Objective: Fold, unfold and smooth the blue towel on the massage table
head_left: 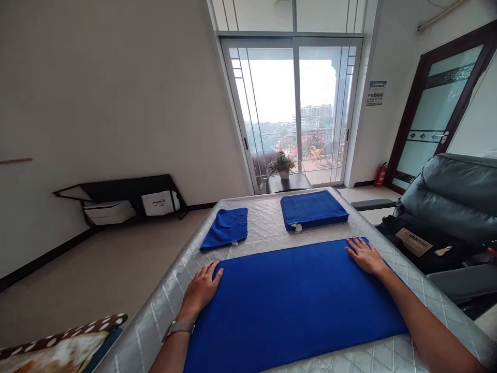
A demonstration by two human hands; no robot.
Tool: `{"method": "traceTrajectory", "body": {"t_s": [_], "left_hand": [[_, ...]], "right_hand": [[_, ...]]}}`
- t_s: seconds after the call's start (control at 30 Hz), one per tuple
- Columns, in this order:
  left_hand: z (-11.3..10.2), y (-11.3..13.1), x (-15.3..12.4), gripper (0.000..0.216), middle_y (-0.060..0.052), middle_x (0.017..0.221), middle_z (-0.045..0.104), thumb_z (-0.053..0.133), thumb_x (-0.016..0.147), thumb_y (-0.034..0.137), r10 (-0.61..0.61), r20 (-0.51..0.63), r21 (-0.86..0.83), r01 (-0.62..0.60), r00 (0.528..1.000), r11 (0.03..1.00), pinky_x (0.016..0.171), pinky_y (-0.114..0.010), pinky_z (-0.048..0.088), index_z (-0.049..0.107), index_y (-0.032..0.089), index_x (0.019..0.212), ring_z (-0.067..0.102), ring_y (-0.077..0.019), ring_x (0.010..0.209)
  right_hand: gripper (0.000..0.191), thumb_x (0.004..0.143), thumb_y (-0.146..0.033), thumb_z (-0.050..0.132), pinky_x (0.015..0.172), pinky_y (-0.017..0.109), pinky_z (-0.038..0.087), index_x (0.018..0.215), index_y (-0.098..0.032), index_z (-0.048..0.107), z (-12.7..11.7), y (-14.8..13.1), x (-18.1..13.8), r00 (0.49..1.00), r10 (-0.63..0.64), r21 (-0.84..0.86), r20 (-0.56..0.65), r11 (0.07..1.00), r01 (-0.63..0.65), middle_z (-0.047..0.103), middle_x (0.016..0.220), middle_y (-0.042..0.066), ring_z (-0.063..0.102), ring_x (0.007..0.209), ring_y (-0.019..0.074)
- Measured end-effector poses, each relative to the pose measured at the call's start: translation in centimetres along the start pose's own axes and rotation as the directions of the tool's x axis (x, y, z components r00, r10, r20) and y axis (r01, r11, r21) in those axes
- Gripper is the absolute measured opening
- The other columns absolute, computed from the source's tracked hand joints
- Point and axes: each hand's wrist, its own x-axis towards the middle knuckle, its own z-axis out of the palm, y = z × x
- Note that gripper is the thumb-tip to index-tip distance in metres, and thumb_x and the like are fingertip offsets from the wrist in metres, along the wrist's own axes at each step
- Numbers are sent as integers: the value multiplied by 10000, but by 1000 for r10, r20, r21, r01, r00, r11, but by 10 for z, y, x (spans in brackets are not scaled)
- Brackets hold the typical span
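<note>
A blue towel [295, 300] lies spread flat on the silvery quilted mattress [260, 223]. My left hand [202, 286], with a band on its wrist, rests at the towel's far left corner, fingers stretched out over the edge. At the far right corner my right hand [365, 256] lies flat, fingers spread on the cloth. Beyond the towel, to the right, sits a neat stack of folded blue towels [314, 208] with a white tag at its front. A smaller, rumpled piece of blue cloth [227, 228] lies to the left of the stack.
A potted plant [283, 163] stands on a dark chair [289, 182] beyond the mattress, before the sliding glass door [267, 103]. A dark armchair [458, 197] holding a black bag is at right. Along the left wall is a low black rack [132, 189] with white boxes.
</note>
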Motion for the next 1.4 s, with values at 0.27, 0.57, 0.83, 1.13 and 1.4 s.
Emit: {"method": "traceTrajectory", "body": {"t_s": [0.27, 0.57, 0.83, 1.13, 1.4], "left_hand": [[1, -2, 0, 594, -124, 1465, 572, 325, 989, 515, -22, 11, -7, 22, 1000, 1000, 1171, -455, 385, 561, 174, 1414, 529, -276, 1359], [-2, 0, -1, 596, -127, 1477, 559, 327, 994, 508, -14, 24, 0, 14, 1000, 1000, 1179, -453, 370, 546, 167, 1431, 516, -279, 1370], [-3, 2, -1, 580, -136, 1465, 567, 347, 994, 484, 4, 18, 3, -4, 1000, 1000, 1175, -445, 372, 548, 153, 1425, 518, -279, 1364], [-6, 7, -3, 582, -140, 1479, 555, 352, 996, 490, -17, 15, -18, 17, 1000, 1000, 1179, -453, 359, 560, 146, 1417, 505, -290, 1372], [-9, 10, -3, 560, -130, 1464, 569, 353, 996, 483, -5, 0, -27, 5, 1000, 1000, 1165, -451, 377, 568, 160, 1400, 522, -281, 1349]], "right_hand": [[675, 1010, -623, 127, 1247, 535, 104, 1613, -345, 251, 0, 21, 4, 999, 35, 13, -1, 999, -35, 187, 1698, -9, 139, 1558, 245], [682, 1014, -614, 122, 1243, 545, 118, 1619, -322, 240, 1, 21, 4, 1000, 26, 1, -1, 1000, -26, 175, 1700, -4, 125, 1561, 249], [669, 1014, -579, 126, 1244, 544, 123, 1616, -318, 255, 10, 27, 8, 999, 13, -24, -44, 1000, -14, 178, 1700, -2, 147, 1557, 256], [675, 1009, -569, 125, 1243, 549, 131, 1618, -308, 255, 12, 31, 10, 999, -12, -39, -42, 999, 10, 160, 1703, -4, 147, 1556, 264], [673, 1007, -579, 124, 1245, 540, 147, 1615, -323, 258, 8, 28, 7, 998, 14, -18, -56, 1000, -15, 188, 1698, -10, 169, 1552, 254]]}}
